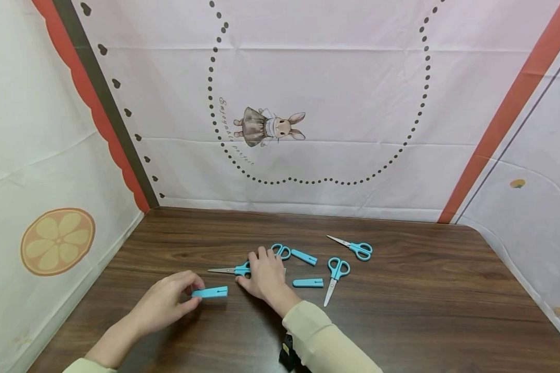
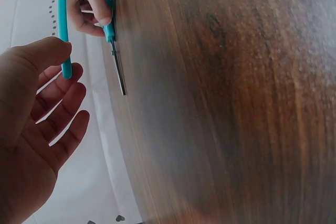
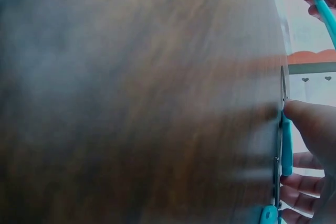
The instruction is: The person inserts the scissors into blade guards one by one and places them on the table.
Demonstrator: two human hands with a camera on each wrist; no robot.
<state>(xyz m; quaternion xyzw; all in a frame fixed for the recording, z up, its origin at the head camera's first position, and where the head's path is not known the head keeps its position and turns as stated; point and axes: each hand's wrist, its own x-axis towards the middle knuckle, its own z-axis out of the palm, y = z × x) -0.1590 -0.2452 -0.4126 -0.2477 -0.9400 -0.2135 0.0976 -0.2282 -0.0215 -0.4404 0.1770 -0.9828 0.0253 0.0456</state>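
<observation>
Between thumb and fingertips, my left hand pinches a light-blue scissors cover, raised above the table with its slotted end pointing right. The same cover appears edge-on in the left wrist view. My right hand is over a pair of blue-handled scissors lying on the table, blades pointing left; thumb and fingers grip the handles, partly hidden by the hand. In the right wrist view the thumb sits at the top of that handle. Another pair of scissors shows its handle loops just behind the right fingers.
Right of the right hand lie two more blue covers, an upper cover and a lower cover. Beyond them are scissors pointing left and scissors pointing toward me. Patterned cloth walls the wooden table.
</observation>
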